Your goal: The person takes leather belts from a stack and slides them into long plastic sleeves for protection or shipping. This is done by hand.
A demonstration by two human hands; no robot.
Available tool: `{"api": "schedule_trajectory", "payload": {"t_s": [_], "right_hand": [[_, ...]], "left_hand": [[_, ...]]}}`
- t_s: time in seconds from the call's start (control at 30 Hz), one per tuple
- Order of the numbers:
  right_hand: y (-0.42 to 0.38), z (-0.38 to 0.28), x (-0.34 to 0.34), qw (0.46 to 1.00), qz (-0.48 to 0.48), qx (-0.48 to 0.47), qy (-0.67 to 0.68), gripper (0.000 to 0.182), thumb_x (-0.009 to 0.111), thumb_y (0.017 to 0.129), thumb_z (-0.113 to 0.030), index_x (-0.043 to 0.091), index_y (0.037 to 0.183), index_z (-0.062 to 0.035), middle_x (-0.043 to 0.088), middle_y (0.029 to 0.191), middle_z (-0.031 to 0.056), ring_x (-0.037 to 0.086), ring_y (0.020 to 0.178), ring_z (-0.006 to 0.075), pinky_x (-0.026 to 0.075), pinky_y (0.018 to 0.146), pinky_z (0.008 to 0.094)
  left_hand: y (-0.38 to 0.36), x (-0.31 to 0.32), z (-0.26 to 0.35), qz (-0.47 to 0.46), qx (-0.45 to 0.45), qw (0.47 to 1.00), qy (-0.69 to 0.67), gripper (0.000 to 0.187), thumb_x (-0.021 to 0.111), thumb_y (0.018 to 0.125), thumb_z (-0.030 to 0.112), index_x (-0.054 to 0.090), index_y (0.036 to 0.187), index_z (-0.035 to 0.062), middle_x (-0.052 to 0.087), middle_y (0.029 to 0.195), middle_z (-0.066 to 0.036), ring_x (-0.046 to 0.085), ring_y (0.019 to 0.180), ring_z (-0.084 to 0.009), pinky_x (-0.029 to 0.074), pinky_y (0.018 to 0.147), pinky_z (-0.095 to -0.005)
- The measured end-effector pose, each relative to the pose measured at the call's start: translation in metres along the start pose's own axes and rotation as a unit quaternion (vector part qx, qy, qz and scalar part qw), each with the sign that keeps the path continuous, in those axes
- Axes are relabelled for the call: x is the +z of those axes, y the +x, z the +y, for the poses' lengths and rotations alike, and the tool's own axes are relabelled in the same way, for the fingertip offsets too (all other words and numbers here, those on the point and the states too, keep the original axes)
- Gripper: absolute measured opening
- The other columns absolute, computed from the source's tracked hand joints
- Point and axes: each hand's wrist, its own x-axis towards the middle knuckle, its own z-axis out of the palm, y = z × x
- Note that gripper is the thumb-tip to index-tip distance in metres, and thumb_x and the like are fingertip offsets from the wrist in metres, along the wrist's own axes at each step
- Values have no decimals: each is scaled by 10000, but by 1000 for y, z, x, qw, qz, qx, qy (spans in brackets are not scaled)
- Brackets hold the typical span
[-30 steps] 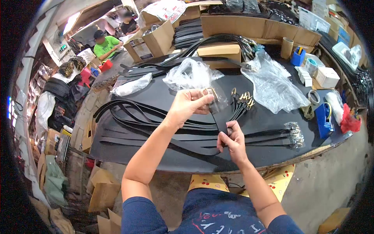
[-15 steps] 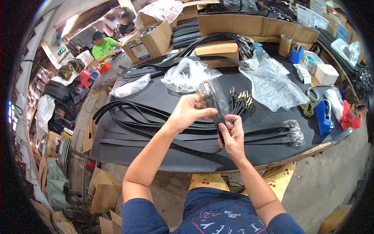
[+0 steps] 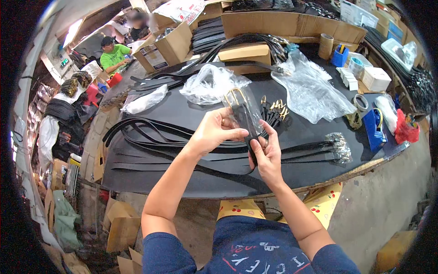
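Note:
A black belt with a gold-coloured buckle is held above the table, its buckle end pointing up and away from me. Clear plastic lies around the buckle end. My left hand pinches the belt below the buckle, thumb across its front. Lower down, my right hand is closed on the belt, its index finger raised against the plastic. The belt's tail curves down toward the tabletop. Behind my hands lies a bundle of belts with gold-coloured ends.
Looped black belts lie at left, and belts with plastic-wrapped buckles at right. Clear plastic bags spread behind. A blue tape dispenser stands near the right edge. Another person in a green shirt sits at the far left.
My right index finger has lifted and straightened along the plastic. The plastic now sits closer around the buckle. The whole view has shifted slightly.

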Motion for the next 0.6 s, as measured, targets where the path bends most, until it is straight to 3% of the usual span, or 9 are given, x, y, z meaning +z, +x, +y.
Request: {"api": "schedule_trajectory", "payload": {"t_s": [0.07,0.23,0.43,0.6], "right_hand": [[-1,0,0,1000,-8,-8,10,495,475,942,-21,235,1373,-52,601,866,56,429,496,32,329,395,175],[0,3,0,1000,0,-8,17,493,474,943,-21,231,1371,-38,594,888,64,437,506,35,344,397,173],[3,11,-2,999,16,-46,13,449,489,959,-118,289,1347,-15,613,914,86,517,529,84,428,436,205],[6,-9,-15,988,-27,28,152,421,500,949,-203,362,1279,18,613,902,107,605,597,147,512,487,260]], "left_hand": [[-1,-1,3,-7,-6,1000,-16,504,748,751,28,536,1207,-11,666,834,-62,633,715,-108,540,677,-253],[2,-1,3,-17,-1,999,31,510,746,757,34,524,1214,-17,647,765,-41,620,697,-98,527,655,-241],[5,8,-3,9,22,999,48,465,729,755,12,539,1178,-18,642,780,-29,607,688,-83,512,652,-224],[5,16,-1,29,27,998,43,444,723,743,-11,552,1153,-17,640,817,-23,600,706,-67,511,657,-221]]}}
